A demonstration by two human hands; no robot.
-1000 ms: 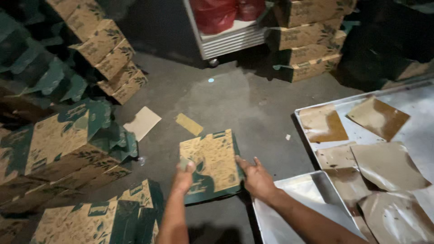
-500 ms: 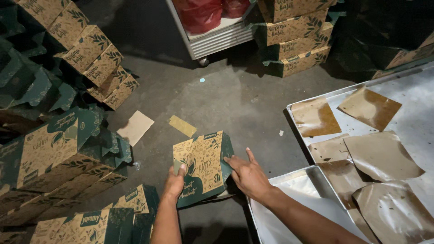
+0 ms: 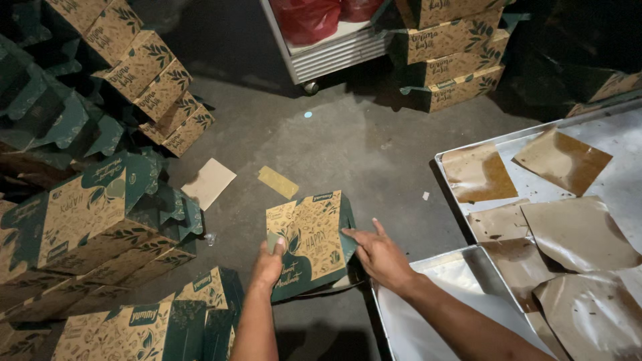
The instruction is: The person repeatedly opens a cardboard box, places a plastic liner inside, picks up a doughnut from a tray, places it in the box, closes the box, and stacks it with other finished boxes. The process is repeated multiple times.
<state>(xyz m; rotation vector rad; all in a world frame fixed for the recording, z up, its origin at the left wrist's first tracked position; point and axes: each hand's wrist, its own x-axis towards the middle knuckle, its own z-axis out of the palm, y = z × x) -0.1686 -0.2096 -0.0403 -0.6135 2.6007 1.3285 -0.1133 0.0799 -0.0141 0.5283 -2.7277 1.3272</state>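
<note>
A flat, unfolded cardboard box (image 3: 311,242), tan with dark green panels and leaf print, lies tilted above the grey concrete floor. My left hand (image 3: 269,265) grips its lower left edge, thumb on top. On the box's right edge rests my right hand (image 3: 378,257), fingers spread and pressing the side flap. Both forearms reach in from the bottom of the view.
Stacks of assembled tan and green boxes (image 3: 80,227) fill the left side, with more at the top right (image 3: 455,60). Metal trays (image 3: 468,294) with greasy brown paper sheets (image 3: 575,234) sit on the right. A wheeled cart (image 3: 334,53) stands beyond. Two cardboard scraps (image 3: 208,182) lie on the floor.
The view has shifted slightly, and the flat box has tilted more upright between my hands. My right hand has slid along its right edge.
</note>
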